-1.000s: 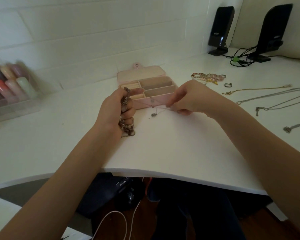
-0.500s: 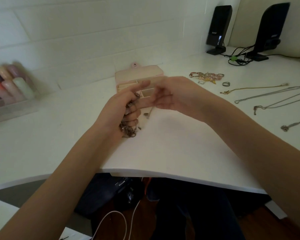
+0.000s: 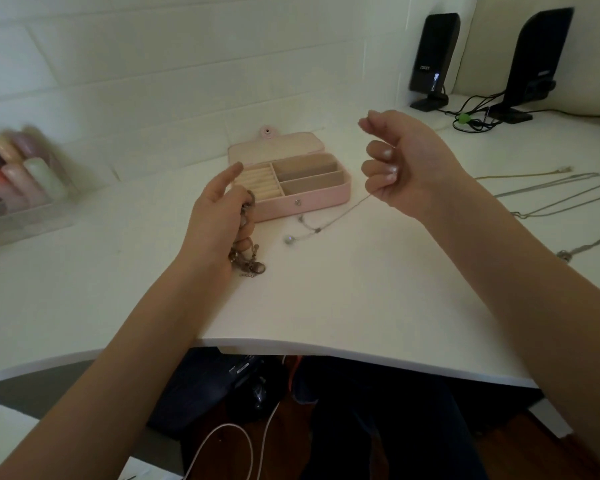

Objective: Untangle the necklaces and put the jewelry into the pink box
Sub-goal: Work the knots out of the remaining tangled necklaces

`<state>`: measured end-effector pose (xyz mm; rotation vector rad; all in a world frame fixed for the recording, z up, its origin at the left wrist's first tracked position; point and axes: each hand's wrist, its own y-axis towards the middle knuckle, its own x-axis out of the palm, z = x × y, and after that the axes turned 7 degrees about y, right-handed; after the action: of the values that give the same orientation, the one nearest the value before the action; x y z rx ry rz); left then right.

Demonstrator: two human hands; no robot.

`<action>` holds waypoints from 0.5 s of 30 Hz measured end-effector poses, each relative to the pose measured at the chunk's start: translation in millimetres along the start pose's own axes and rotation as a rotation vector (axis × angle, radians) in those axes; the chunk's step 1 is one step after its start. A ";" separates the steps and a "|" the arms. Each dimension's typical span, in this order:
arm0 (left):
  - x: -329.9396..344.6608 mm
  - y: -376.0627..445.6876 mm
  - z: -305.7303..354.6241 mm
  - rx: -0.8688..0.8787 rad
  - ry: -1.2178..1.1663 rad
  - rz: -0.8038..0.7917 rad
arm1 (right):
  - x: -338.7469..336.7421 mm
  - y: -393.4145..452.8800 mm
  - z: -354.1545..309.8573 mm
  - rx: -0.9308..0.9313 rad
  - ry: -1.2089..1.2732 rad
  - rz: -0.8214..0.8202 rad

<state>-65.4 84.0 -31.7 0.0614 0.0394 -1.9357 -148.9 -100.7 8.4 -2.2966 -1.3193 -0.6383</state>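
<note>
Pink box (image 3: 293, 188), one, lies open on the white counter (image 3: 326, 289). Left hand (image 3: 217, 221) clenches one beaded chain (image 3: 246, 261); right hand (image 3: 400, 168), lifted away from the left since earlier, pinches one thin silver necklace (image 3: 329, 221) trailing beside the box.

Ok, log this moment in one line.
left hand: grips beaded chain | right hand: lifts thin pendant necklace | pink box: open

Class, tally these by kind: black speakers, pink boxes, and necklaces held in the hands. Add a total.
Black speakers: 2
Pink box: 1
Held necklaces: 2, the beaded necklace in the left hand, the thin silver necklace in the right hand
Total: 5
</note>
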 end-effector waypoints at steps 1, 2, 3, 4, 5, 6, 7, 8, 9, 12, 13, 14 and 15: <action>0.4 0.3 -0.3 0.009 0.020 0.024 | -1.0 0.3 -1.3 -0.012 -0.013 -0.001; 1.2 -0.1 -0.7 0.028 0.049 0.044 | -1.9 0.6 -2.3 -0.028 -0.047 0.000; 2.0 -0.6 -0.9 0.055 0.082 0.062 | -2.6 0.8 -2.8 -0.047 -0.108 0.005; 2.7 -1.6 -0.6 0.089 0.112 0.075 | -2.5 0.9 -2.5 -0.069 -0.201 0.015; 3.2 -2.4 -0.5 0.126 0.135 0.086 | -1.9 0.9 -1.3 -0.095 -0.329 0.031; 3.7 -3.0 -0.1 0.161 0.150 0.098 | -1.0 0.9 0.5 -0.128 -0.484 0.050; 3.8 -3.8 0.5 0.192 0.160 0.108 | 0.1 1.0 3.0 -0.164 -0.646 0.066; 3.8 -4.6 1.0 0.213 0.161 0.114 | 0.7 0.8 5.2 -0.189 -0.798 0.069; 4.0 -5.4 1.6 0.221 0.148 0.117 | 0.8 0.3 6.6 -0.186 -0.930 0.048; 2.8 -8.1 4.3 0.193 0.074 0.136 | -1.1 -2.5 6.6 -0.012 -1.180 -0.076; 2.3 -8.7 5.0 0.186 0.070 0.146 | -2.2 -2.8 5.8 0.038 -1.226 -0.083; 2.3 -9.4 5.5 0.183 0.076 0.153 | -3.3 -2.7 5.2 0.065 -1.266 -0.072; 2.6 -9.6 5.6 0.184 0.084 0.158 | -4.2 -2.4 5.2 0.073 -1.305 -0.054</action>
<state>-75.4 84.7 -26.3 0.2615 -0.0859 -1.7732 -152.0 -99.5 2.1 -2.6038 -1.7819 1.1079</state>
